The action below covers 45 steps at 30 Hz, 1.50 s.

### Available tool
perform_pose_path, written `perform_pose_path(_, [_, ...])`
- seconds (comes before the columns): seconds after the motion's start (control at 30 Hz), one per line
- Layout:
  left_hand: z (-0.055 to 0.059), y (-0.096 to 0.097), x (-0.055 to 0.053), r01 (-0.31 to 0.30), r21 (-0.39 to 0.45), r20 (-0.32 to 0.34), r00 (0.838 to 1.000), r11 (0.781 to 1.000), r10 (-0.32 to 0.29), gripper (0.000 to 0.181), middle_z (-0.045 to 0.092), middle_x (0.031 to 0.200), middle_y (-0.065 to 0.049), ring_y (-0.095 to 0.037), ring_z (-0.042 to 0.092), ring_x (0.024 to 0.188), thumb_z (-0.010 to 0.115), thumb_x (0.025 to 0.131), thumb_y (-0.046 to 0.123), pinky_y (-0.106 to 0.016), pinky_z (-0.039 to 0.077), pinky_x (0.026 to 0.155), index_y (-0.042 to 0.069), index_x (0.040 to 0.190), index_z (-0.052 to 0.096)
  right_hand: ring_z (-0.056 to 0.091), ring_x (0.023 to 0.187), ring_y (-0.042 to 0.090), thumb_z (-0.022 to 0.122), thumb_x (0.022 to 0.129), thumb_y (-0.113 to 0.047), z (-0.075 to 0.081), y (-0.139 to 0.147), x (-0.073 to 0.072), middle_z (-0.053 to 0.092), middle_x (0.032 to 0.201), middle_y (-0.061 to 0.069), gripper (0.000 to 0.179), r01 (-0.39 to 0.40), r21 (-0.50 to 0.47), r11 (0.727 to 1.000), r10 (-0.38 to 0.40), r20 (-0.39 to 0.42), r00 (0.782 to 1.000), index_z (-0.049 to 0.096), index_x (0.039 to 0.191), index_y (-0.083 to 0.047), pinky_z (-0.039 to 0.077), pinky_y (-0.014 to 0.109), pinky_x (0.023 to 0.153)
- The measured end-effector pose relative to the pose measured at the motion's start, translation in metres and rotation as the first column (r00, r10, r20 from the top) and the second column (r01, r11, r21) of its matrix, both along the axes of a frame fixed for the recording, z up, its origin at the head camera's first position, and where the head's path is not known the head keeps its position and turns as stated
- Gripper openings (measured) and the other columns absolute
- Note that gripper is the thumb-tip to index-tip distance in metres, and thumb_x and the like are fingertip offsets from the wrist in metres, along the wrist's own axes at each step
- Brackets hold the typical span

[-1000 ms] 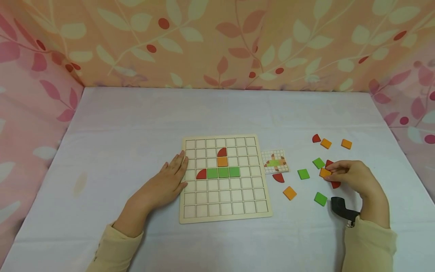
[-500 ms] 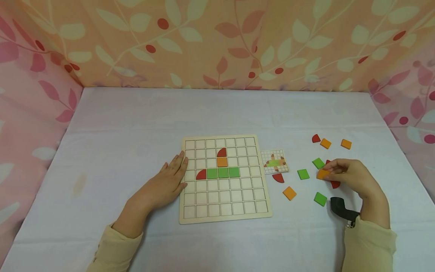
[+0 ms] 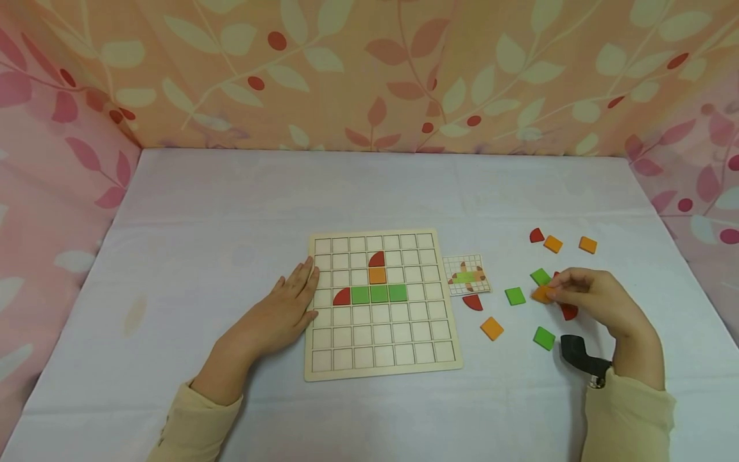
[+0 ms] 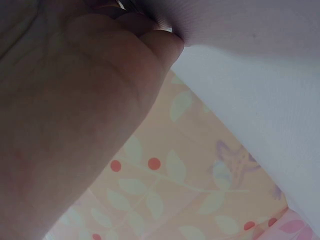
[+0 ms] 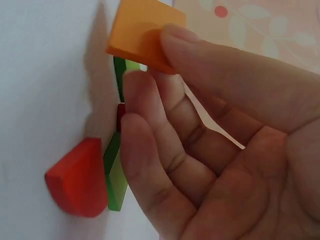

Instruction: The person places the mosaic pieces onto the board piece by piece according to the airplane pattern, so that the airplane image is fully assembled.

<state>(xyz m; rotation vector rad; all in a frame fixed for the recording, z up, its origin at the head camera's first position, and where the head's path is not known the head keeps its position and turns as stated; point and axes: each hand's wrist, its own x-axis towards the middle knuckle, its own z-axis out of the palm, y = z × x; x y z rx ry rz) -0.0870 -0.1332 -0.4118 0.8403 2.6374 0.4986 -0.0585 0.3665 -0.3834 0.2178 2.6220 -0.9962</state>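
Note:
My right hand pinches an orange square tile between thumb and fingertips, and the tile tilts over the loose tiles on the right. Partly behind that hand lies a red quarter-circle tile. In the right wrist view, another red quarter-circle tile and a green tile show by the fingers. Straight fingers of my left hand rest at the left edge of the wooden grid board. On the board sit an orange square, red quarter-circles and a row of green squares.
A small pattern card lies beside the board's right edge. Around it are a red quarter-circle, an orange square and several other loose tiles. A black curved piece sticks out by the right wrist. Floral curtains edge the white table.
The right hand has drawn the orange tile slightly left, and the tile now tilts more. The left hand and the board have stayed in place.

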Motion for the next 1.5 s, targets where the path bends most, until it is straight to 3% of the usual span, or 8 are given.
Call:
perform_pose_path(0.3, [-0.002, 0.000, -0.001, -0.005, 0.003, 0.004, 1.000, 1.000, 0.005, 0.070, 0.002, 0.155, -0.022, -0.035, 0.006, 0.142, 0.051, 0.097, 0.025, -0.055, 0.016, 0.111, -0.008, 0.147, 0.015, 0.063, 0.076, 0.007, 0.065, 0.090, -0.019, 0.005, -0.010, -0.001, 0.068, 0.085, -0.011, 0.030, 0.037, -0.105, 0.994, -0.046, -0.086, 0.995, 0.059, 0.105, 0.007, 0.050, 0.018, 0.066])
perform_pose_path(0.7, [-0.003, -0.001, -0.001, -0.009, 0.005, 0.008, 1.000, 1.000, 0.009, 0.069, 0.000, 0.156, -0.020, -0.034, 0.005, 0.142, 0.050, 0.098, 0.024, -0.055, 0.015, 0.111, -0.006, 0.148, 0.014, 0.063, 0.078, 0.006, 0.066, 0.090, -0.017, 0.004, -0.032, -0.008, 0.069, 0.086, -0.008, 0.026, 0.004, -0.145, 0.989, -0.026, -0.149, 0.988, 0.061, 0.102, 0.006, 0.046, 0.014, 0.070])
perform_pose_path(1.17, [-0.002, 0.001, -0.002, -0.006, 0.000, 0.011, 1.000, 1.000, 0.006, 0.068, 0.001, 0.156, -0.021, -0.035, 0.005, 0.142, 0.050, 0.098, 0.023, -0.055, 0.015, 0.111, -0.007, 0.147, 0.015, 0.065, 0.078, 0.012, 0.068, 0.087, -0.014, 0.007, -0.066, -0.023, 0.070, 0.089, 0.008, 0.024, -0.112, -0.151, 0.982, 0.091, -0.137, 0.986, 0.064, 0.101, 0.006, 0.047, 0.015, 0.071])
perform_pose_path(1.5, [-0.002, 0.001, -0.002, -0.007, -0.001, 0.009, 1.000, 1.000, 0.007, 0.068, 0.002, 0.155, -0.022, -0.036, 0.005, 0.142, 0.050, 0.098, 0.023, -0.055, 0.015, 0.110, -0.008, 0.147, 0.015, 0.060, 0.071, 0.018, 0.070, 0.085, -0.012, 0.006, -0.095, -0.035, 0.068, 0.082, 0.008, 0.016, -0.165, -0.169, 0.972, 0.141, -0.147, 0.979, 0.066, 0.094, 0.001, 0.049, 0.025, 0.062])
